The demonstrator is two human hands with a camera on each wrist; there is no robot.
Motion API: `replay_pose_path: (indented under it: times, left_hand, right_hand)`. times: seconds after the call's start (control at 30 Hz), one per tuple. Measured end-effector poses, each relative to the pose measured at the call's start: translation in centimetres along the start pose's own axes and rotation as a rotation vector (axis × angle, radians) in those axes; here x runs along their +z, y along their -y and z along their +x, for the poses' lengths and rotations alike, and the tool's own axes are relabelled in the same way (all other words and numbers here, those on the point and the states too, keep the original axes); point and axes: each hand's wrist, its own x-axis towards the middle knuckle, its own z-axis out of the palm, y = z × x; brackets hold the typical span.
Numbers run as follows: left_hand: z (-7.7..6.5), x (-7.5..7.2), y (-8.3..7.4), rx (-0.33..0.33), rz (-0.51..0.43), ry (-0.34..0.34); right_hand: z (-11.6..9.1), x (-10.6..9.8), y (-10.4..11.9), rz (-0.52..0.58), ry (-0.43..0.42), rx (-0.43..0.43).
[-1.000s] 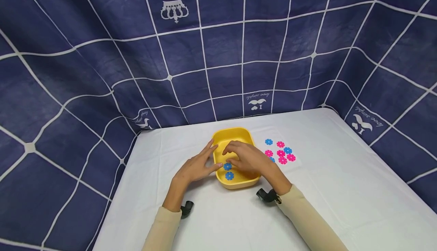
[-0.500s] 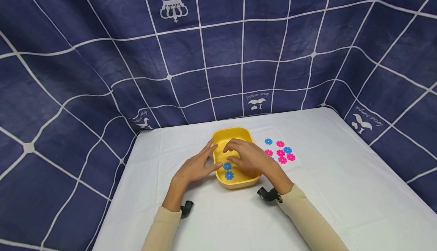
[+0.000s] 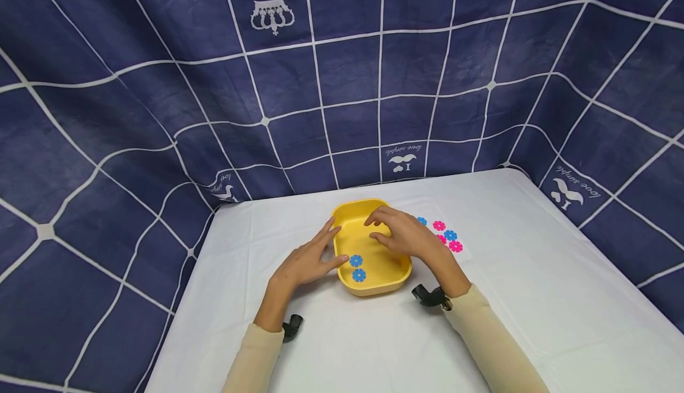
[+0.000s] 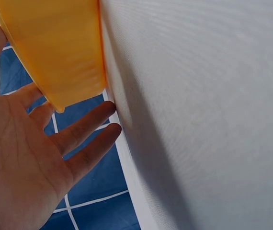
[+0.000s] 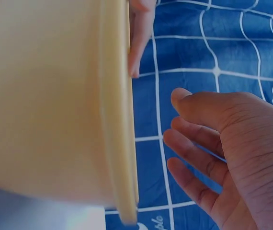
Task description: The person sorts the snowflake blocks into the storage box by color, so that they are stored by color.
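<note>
A yellow plastic tub (image 3: 369, 292) sits on the table with two blue notched plastic discs (image 3: 358, 275) lying near its front left corner. At its left side is my left hand (image 3: 304, 261), fingers spread along the rim and thumb tip just over the edge. In the left wrist view the fingers (image 4: 86, 127) reach out mostly straight beside the tub wall. My right hand (image 3: 406, 233) hovers over the tub's right rim, fingers loosely bent. A gap separates its thumb from its fingers (image 5: 191, 151) in the right wrist view, and nothing shows between them.
Several pink discs (image 3: 455, 246) and blue discs (image 3: 450, 235) lie on the white-covered table (image 3: 352, 345) right of the tub, some hidden behind the right hand. A dark blue checked curtain (image 3: 352, 72) rises behind the table and along both sides.
My right hand has shifted right, from above the tub's inside to its right rim, now covering more loose discs. The left hand, the tub and the two discs in it have stayed put.
</note>
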Motion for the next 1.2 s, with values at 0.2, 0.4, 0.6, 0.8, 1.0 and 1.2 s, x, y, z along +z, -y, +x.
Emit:
replay_pose_path:
  times: [0.2, 0.4, 0.6, 0.8, 1.0, 1.2]
  left_hand:
    - [0.0, 0.1, 0.0, -0.011, 0.003, -0.001]
    - [0.0, 0.1, 0.0, -0.005, 0.001, -0.006]
    - [0.0, 0.1, -0.1, 0.006, -0.006, -0.009]
    - [-0.1, 0.1, -0.1, 0.009, -0.012, -0.012]
    - [-0.2, 0.0, -0.1, 0.011, -0.011, -0.008]
    - [-0.2, 0.0, -0.1, 0.018, 0.000, -0.009]
  right_hand:
    - [-0.2, -0.8, -1.2, 0.016, -0.024, 0.031]
    - [-0.7, -1.7, -2.2, 0.047, -0.075, 0.042]
    - [-1.0, -2.3, -3.2, 0.056, -0.095, 0.069]
    - [-1.2, -2.6, -4.1, 0.057, -0.110, 0.104]
    - [-1.5, -3.0, -4.9, 0.062, -0.137, 0.113]
    - [-1.9, -3.5, -5.6, 0.096, -0.149, 0.148]
